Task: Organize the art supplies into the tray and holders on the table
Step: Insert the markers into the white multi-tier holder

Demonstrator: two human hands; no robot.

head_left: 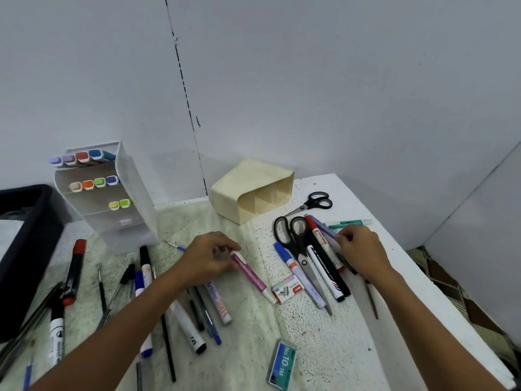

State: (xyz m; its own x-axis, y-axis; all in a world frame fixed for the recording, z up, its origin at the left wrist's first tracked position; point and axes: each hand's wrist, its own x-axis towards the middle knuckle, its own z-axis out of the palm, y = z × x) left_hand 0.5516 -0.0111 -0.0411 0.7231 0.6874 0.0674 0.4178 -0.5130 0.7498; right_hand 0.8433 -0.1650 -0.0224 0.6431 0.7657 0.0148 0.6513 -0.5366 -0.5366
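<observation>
Pink pen (251, 273) flat on the bench (324, 328), long axis slanting from capped end far-left to pale tip near-right beside a staple box (287, 290). Left hand (208, 258) over capped end, fingers (235, 251) curled around it, thumb hidden. Right hand (363, 252) on the marker pile (324, 258) beside scissors (296, 249), fingertips bent onto a purple pen (328, 231); grip hard to make out. Cream holder (253, 190) behind, on its side, openings facing near-right.
</observation>
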